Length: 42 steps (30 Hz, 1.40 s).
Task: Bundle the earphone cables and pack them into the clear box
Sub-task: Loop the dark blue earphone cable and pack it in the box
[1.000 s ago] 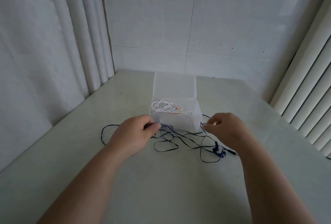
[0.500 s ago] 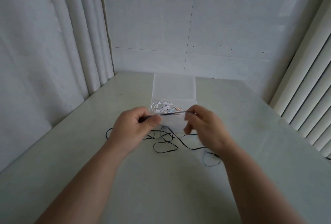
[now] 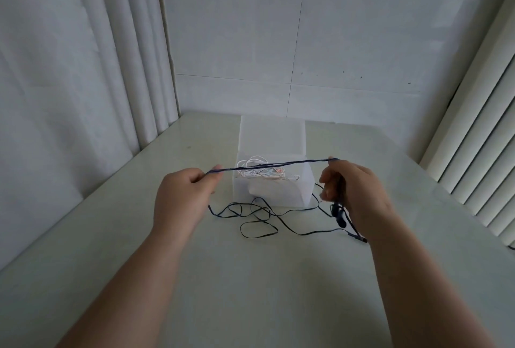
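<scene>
Dark earphone cable (image 3: 274, 164) is stretching taut across the middle of the frame, pinched at each end, while its slack is lying in loose loops on the tabletop (image 3: 250, 278) below, with the earbuds (image 3: 338, 215) dangling at centre right. Left hand (image 3: 181, 197) is gripping one end between thumb and fingers; right hand (image 3: 356, 191) is closing around the other. Behind the cable, the clear box (image 3: 271, 180) is sitting open at frame centre, holding a white cable bundle (image 3: 260, 170).
</scene>
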Available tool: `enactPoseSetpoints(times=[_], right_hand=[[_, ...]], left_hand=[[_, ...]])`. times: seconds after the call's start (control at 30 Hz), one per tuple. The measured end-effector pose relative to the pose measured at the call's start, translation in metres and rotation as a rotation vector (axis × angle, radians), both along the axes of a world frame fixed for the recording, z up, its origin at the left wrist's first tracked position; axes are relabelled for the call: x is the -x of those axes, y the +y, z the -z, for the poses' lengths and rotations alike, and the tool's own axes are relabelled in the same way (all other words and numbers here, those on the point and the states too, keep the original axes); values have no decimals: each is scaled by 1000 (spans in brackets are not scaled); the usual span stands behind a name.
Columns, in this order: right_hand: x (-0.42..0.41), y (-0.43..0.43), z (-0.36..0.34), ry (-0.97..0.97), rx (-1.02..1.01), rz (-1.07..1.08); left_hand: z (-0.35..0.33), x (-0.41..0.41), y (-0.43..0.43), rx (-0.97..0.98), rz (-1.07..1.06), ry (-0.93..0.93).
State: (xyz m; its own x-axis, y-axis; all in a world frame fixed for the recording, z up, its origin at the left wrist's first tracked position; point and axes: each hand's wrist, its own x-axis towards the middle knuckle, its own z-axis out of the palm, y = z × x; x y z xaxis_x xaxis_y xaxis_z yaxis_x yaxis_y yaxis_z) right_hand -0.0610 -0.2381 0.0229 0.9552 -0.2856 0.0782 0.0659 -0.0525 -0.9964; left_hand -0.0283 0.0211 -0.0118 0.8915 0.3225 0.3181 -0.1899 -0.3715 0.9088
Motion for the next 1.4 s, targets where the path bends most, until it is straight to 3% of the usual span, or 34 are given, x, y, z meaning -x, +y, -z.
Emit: enactPoseSetpoints(times=[0.13, 0.3, 0.37, 0.47, 0.53, 0.63, 0.73, 0.87, 1.0, 1.03, 1.13, 1.17, 1.3, 1.4], right_hand=[[1, -10, -1, 2, -220, -122], [2, -11, 0, 14, -181, -187], [2, -10, 0, 22, 5, -121], [3, -6, -1, -10, 493, 85], [4, -4, -2, -35, 563, 74], [6, -3, -2, -70, 510, 15], [5, 0, -1, -65, 229, -41], [2, -2, 0, 38, 314, 78], [6, -1, -4, 30, -94, -85], [6, -2, -3, 15, -106, -70], [1, -3, 1, 37, 412, 151], [1, -3, 2, 29, 454, 179], [5, 2, -2, -2, -20, -34], [1, 1, 0, 46, 197, 74]], left_hand=[[-3, 0, 1, 54, -28, -16], [-4, 2, -1, 38, -23, -1], [-4, 2, -1, 36, -20, -4], [-4, 2, -2, 25, -11, 2], [-4, 3, -2, 7, -5, -1], [-6, 6, -4, -34, -7, -3], [-7, 7, -6, -49, 8, -8], [-5, 6, -6, -52, 9, 2], [-5, 5, -6, -48, 2, -6], [-6, 6, -6, -49, 1, -9], [-6, 7, -6, -47, 11, -5], [-6, 7, -6, -49, 13, -1], [-6, 7, -7, -40, 13, 4], [-6, 7, -7, -34, 18, 0]])
